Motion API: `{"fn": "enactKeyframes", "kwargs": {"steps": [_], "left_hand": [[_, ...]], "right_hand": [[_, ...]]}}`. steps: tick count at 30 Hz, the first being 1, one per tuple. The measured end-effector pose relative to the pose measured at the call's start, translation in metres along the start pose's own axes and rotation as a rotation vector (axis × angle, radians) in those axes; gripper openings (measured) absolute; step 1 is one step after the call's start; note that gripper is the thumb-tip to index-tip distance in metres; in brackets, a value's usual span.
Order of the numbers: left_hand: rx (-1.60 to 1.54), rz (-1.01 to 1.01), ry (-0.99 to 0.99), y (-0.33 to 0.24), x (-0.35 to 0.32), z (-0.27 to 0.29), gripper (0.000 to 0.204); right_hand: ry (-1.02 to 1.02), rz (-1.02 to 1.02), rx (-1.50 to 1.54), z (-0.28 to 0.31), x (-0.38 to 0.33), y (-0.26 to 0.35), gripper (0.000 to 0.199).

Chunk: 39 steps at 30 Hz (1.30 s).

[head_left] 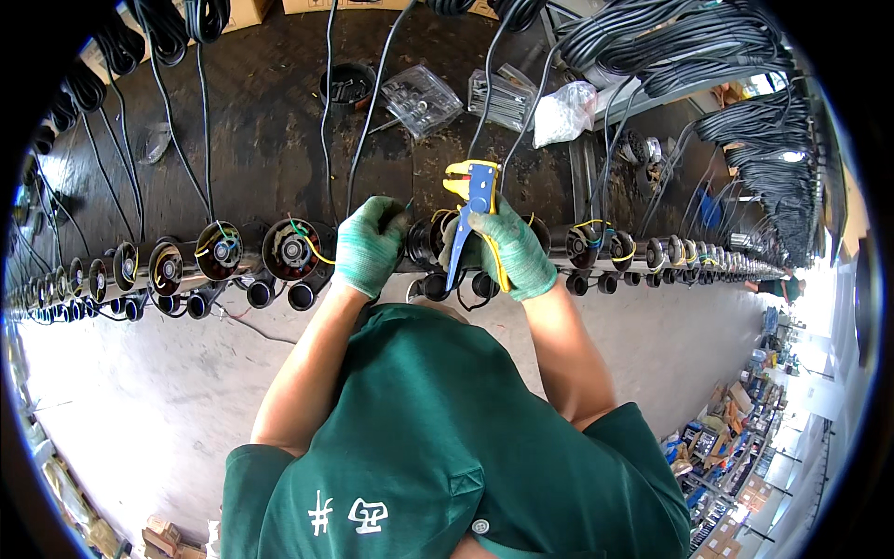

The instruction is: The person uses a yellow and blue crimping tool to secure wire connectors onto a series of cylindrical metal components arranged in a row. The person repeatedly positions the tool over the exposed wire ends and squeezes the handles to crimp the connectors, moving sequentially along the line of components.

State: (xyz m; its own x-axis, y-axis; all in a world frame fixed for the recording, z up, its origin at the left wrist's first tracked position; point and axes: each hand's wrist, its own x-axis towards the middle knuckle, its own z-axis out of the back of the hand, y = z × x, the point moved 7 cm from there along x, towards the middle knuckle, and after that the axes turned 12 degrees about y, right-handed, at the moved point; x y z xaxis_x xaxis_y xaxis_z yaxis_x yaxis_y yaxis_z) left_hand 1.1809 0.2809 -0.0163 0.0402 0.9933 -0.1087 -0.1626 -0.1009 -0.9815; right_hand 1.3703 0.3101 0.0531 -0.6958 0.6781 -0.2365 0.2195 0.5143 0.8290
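Note:
My right hand (515, 248), in a green knit glove, grips a wire stripper (481, 200) with blue and yellow handles. The tool stands upright, its jaws apart and pointing to the far side. Just left of it, my gloved left hand (369, 244) has its fingers curled and pinched; a thin wire (410, 203) shows at the fingertips. Between the hands sits a round black motor housing (424, 240), partly hidden by the right glove and the tool. Another motor (287, 248), with coloured wires over its open face, lies left of my left hand.
A long row of similar motors (219, 252) runs along the bench edge. Black cables (328, 112) rise from them to coiled bundles (670, 42). On the dark bench (261, 112) lie a round black tray (349, 84), a clear plastic box (421, 101), metal rods (503, 96) and a white bag (565, 114).

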Motion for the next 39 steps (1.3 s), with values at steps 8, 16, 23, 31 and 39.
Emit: {"fn": "enactKeyframes", "kwargs": {"steps": [8, 16, 23, 31, 39], "left_hand": [[0.272, -0.160, -0.037, -0.054, -0.013, 0.079, 0.021], [1.049, -0.199, 0.450, -0.056, -0.005, 0.040, 0.029], [1.195, -0.270, 0.614, -0.058, 0.010, 0.019, 0.022], [0.638, -0.156, 0.169, -0.024, 0.029, 0.041, 0.020], [0.547, -0.104, 0.052, -0.013, 0.030, 0.038, 0.020]], "right_hand": [[-0.091, 0.038, -0.099, 0.021, -0.020, -0.032, 0.067], [-0.064, 0.015, -0.014, 0.010, -0.026, -0.034, 0.068], [-0.092, 0.036, -0.038, 0.010, -0.029, -0.034, 0.068], [-0.077, 0.030, -0.074, 0.018, -0.023, -0.041, 0.068], [-0.116, 0.079, -0.192, 0.027, 0.015, -0.077, 0.046]]}}
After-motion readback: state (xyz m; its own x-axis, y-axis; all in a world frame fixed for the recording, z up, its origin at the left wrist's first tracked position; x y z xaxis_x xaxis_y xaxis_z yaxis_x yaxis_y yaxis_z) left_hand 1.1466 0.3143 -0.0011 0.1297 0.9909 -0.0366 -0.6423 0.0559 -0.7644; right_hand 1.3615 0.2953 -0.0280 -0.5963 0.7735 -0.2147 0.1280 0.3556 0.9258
